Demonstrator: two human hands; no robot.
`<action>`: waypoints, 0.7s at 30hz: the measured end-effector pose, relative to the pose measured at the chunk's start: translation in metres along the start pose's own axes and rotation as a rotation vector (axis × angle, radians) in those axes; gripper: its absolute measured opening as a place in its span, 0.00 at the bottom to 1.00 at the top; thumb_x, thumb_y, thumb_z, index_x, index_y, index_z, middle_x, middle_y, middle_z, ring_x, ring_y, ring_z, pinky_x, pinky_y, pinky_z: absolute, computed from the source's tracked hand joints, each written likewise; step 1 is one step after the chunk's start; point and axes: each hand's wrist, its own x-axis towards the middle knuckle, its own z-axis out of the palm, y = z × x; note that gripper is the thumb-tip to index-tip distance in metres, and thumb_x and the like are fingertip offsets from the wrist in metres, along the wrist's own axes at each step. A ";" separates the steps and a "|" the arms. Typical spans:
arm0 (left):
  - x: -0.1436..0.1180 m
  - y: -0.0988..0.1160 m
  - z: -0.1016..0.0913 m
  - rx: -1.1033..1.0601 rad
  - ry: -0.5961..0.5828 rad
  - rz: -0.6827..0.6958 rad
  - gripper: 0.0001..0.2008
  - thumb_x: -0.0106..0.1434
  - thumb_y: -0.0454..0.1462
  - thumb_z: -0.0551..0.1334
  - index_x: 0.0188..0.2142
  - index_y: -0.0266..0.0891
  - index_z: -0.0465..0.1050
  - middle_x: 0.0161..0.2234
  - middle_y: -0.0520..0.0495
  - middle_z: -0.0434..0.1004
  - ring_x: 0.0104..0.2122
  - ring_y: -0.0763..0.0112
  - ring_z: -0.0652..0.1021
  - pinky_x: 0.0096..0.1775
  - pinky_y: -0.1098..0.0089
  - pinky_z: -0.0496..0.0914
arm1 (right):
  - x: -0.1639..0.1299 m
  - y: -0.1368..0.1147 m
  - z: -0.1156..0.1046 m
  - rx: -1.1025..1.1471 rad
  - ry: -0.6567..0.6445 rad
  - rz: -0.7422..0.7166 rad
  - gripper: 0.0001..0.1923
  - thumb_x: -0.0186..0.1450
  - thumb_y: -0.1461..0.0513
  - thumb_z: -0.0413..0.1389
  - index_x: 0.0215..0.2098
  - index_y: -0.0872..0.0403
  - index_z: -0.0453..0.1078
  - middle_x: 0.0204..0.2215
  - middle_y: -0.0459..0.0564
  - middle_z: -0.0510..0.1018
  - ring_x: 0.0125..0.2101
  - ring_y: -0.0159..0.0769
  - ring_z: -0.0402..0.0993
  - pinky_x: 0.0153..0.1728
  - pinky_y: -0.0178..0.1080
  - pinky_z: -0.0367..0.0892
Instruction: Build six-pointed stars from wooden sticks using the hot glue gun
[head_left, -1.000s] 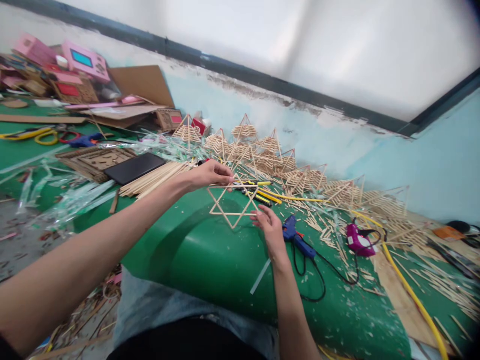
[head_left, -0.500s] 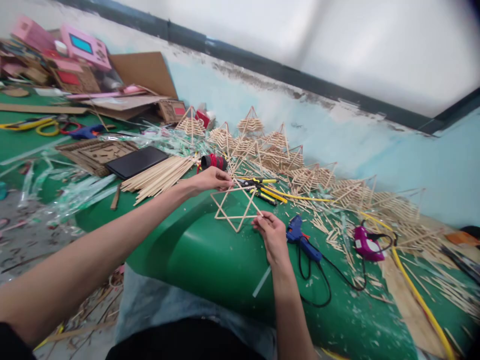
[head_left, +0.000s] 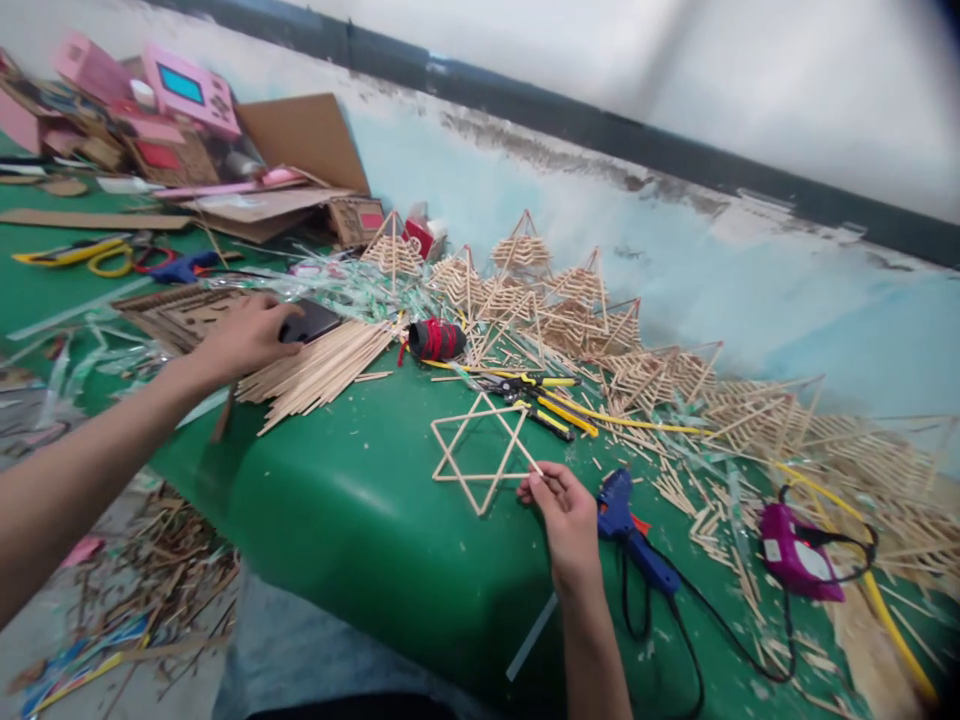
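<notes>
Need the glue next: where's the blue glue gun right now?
Head view, right of centre: the blue glue gun lies on the green table, just right of the right hand.

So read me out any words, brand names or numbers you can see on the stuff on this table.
None can be read.
Pink box with the blue window: any markings too small and blurred.
Purple glue gun: pale label, too small to read.
Small red box by the wall: print too blurred.
Dark phone under the left hand: screen shows no text.
</notes>
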 end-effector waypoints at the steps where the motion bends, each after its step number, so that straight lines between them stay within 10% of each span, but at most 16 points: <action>1: 0.004 -0.008 0.005 0.052 0.019 -0.025 0.24 0.70 0.44 0.64 0.61 0.38 0.68 0.63 0.39 0.66 0.61 0.48 0.70 0.61 0.43 0.67 | 0.001 0.001 0.000 -0.003 -0.001 0.000 0.22 0.52 0.46 0.71 0.35 0.53 0.76 0.24 0.48 0.80 0.27 0.37 0.79 0.31 0.39 0.76; 21: 0.046 -0.047 0.022 0.207 0.012 0.070 0.30 0.70 0.49 0.64 0.65 0.38 0.62 0.57 0.38 0.71 0.53 0.54 0.76 0.54 0.48 0.73 | -0.006 -0.006 -0.006 0.014 0.094 0.039 0.17 0.61 0.51 0.68 0.41 0.53 0.76 0.27 0.44 0.79 0.29 0.32 0.76 0.35 0.34 0.70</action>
